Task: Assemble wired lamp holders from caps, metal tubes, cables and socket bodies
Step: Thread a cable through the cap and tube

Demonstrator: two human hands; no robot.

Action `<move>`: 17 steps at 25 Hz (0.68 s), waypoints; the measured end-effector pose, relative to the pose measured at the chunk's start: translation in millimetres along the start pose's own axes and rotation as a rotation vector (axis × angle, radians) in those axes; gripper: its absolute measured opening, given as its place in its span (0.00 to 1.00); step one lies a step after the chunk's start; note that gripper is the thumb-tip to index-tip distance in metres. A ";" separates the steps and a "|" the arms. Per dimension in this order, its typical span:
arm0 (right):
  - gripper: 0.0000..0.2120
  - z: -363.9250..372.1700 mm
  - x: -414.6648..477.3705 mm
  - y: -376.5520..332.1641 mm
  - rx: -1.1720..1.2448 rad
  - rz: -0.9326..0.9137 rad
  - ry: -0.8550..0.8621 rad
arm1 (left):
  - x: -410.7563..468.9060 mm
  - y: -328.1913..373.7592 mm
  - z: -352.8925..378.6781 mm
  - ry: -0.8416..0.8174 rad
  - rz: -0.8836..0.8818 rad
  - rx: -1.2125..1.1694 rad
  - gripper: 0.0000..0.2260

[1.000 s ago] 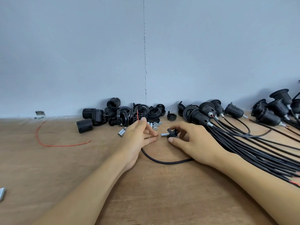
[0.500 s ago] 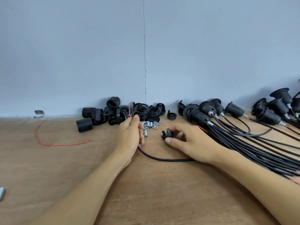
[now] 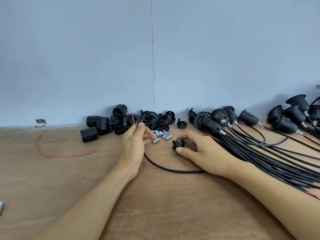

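Observation:
My left hand (image 3: pixel 134 143) grips the end of a black cable (image 3: pixel 173 169), whose thin red wire (image 3: pixel 134 121) sticks up above the fingers. Its fingertips touch the small metal tubes (image 3: pixel 161 134) lying on the wooden table (image 3: pixel 155 205). My right hand (image 3: pixel 199 151) pinches a small black cap (image 3: pixel 178 144) against the table, just right of the tubes. The cable curves from my left hand along the table and passes under my right wrist.
Loose black socket bodies and rings (image 3: pixel 124 122) are heaped against the grey wall. Several assembled lamp holders (image 3: pixel 213 124) with long black cables (image 3: pixel 268 158) spread out on the right. A loose red wire (image 3: pixel 52 153) lies at the left, and a metal piece (image 3: pixel 1 207) at the left edge.
My left hand moved forward with the cable end to the metal tubes. The cap in my right hand turned; the metal tube seen on it a second ago no longer shows.

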State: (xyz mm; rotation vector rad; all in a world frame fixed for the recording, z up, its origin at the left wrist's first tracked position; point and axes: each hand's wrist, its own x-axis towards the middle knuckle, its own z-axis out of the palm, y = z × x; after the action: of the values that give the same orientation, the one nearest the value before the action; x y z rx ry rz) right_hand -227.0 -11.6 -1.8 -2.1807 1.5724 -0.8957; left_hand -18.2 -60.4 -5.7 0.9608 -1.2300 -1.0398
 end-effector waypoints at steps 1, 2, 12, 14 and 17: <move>0.11 0.2 -0.2 0.1 0.010 0.000 0.007 | -0.5 -0.4 -0.1 0.011 0.005 0.022 0.18; 0.13 0.2 -0.4 -0.1 0.031 0.003 0.018 | -1.4 -0.1 0.0 0.018 0.004 0.027 0.17; 0.15 -3.4 6.6 4.7 0.680 0.222 0.085 | -19.2 12.7 6.5 -0.340 -0.132 0.158 0.10; 0.12 -4.7 7.5 5.9 0.795 0.232 0.074 | -20.3 8.5 4.8 -0.383 -0.020 0.359 0.11; 0.12 -7.4 9.0 4.6 0.954 0.278 0.079 | -22.1 4.4 5.3 -0.375 0.149 0.544 0.10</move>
State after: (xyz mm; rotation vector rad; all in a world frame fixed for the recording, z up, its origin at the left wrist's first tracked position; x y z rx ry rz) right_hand -233.3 -20.7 3.9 -1.2381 1.0771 -1.2889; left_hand -23.9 -38.0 -6.6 1.0873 -1.9303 -0.7986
